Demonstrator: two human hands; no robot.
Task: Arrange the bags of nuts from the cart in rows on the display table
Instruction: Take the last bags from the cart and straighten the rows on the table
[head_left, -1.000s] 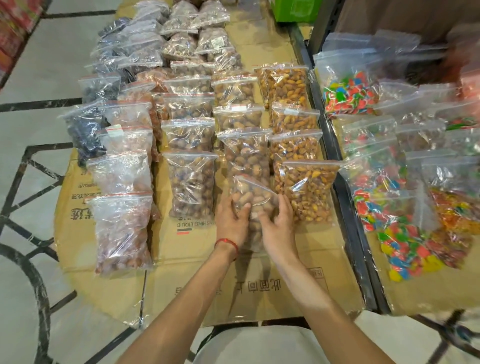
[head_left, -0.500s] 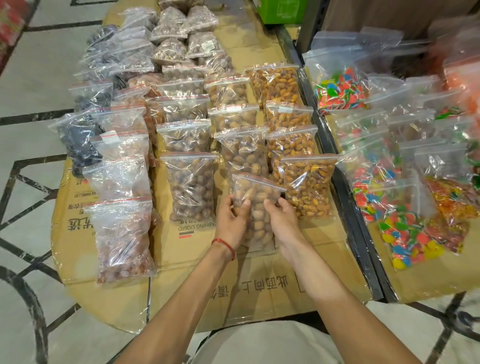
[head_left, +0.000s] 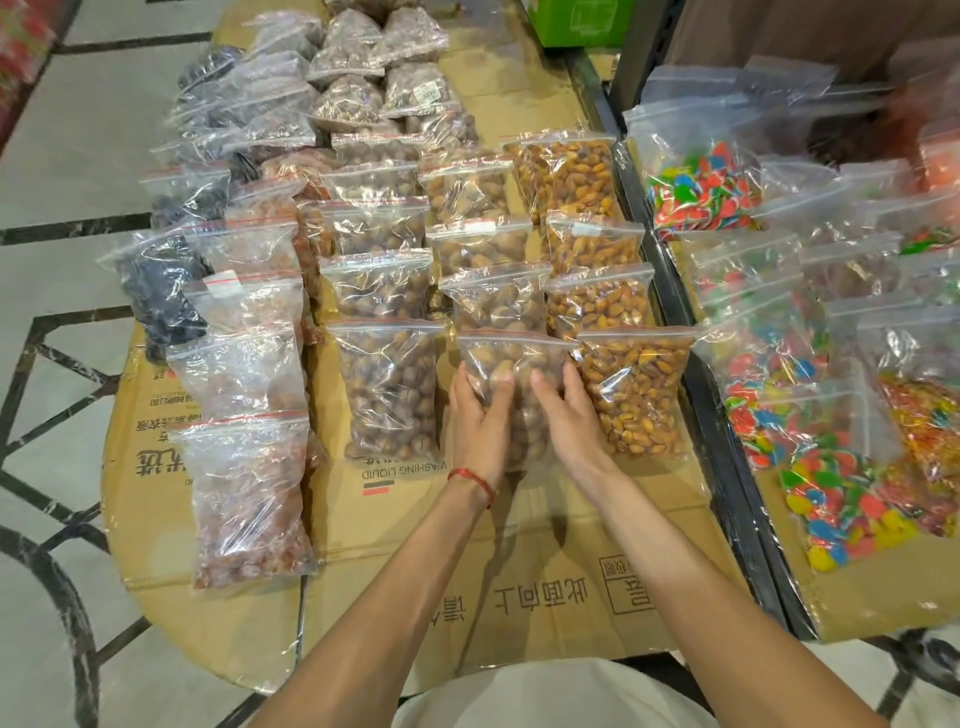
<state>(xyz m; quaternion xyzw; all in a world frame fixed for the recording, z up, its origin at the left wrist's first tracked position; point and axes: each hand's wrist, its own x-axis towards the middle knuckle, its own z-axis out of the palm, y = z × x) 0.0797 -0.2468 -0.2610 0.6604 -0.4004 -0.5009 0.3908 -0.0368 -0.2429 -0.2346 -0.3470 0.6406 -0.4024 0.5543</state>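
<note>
Several rows of nut bags (head_left: 389, 384) already laid on display table (head_left: 519, 597). Left hand (head_left: 480, 426), right hand (head_left: 571, 421), fingers straight, press bag of nuts (head_left: 519, 353) flat, frame centre, front of row. Cart unseen; remainder unclear.

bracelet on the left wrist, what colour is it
Red: a thin cord bracelet just below the left hand. It shows best in the head view.

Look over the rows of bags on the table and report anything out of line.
The dark bag at the table's left edge lies tilted, out of line with the straight rows beside it, and seems to overhang that edge.
</note>
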